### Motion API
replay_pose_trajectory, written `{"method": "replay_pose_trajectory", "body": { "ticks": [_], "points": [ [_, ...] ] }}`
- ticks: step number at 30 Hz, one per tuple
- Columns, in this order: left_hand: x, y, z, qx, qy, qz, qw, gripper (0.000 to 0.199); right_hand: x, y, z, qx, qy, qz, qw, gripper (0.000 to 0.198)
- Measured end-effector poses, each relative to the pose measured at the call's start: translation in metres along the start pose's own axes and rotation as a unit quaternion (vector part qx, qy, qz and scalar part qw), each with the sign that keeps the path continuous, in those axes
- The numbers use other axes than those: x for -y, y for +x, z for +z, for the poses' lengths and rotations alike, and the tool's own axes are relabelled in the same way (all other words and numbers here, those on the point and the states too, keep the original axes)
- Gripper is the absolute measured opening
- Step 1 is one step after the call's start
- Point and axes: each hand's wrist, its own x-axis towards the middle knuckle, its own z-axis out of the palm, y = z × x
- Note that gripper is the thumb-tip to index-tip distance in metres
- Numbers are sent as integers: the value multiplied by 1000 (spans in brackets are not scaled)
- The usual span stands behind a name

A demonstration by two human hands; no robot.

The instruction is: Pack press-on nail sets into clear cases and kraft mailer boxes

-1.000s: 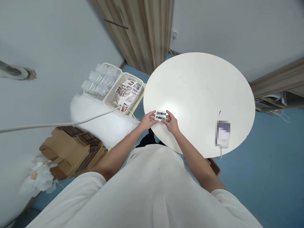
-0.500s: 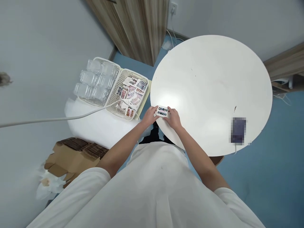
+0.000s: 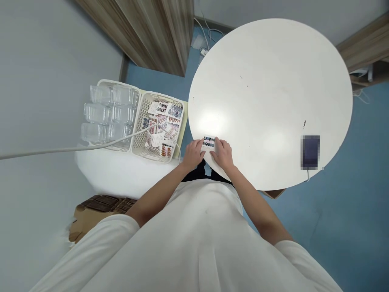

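Note:
A small white card of press-on nails (image 3: 209,142), two rows in dark and bluish tones, is level at the near left edge of the round white table (image 3: 273,101). My left hand (image 3: 192,155) grips its left side with bent fingers. At the right side, my right hand (image 3: 223,154) grips it the same way, thumb toward me. Whether the card rests on the tabletop or is just above it, I cannot tell.
To the left, a white basket (image 3: 138,140) holds several nail cards; beside it another basket (image 3: 101,82) holds clear plastic boxes. A white cable (image 3: 75,149) crosses in front. Flattened cardboard (image 3: 88,219) lies lower left. A pixelated dark object (image 3: 310,152) sits on the table's right.
The view has shifted, with the table and baskets moving in frame. Both hands still hold the nail card, which now appears flatter against the table edge.

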Motion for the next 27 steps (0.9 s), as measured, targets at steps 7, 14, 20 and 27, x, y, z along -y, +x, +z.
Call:
{"method": "replay_pose_trajectory", "body": {
  "ticks": [7, 14, 20, 27],
  "points": [
    [7, -14, -2, 10, 17, 58, 998, 44, 12, -17, 4, 9, -43, -47, 998, 38],
    [12, -3, -12, 10, 21, 50, 999, 48, 25, 3, 4, 16, -60, -31, 998, 39],
    [17, 10, -21, 17, 34, 31, 999, 50, 32, 17, 5, 14, -68, -23, 997, 42],
    [21, 20, -23, 0, 18, 30, 999, 51, 34, 28, 6, 3, -64, -21, 998, 43]
  ]
}}
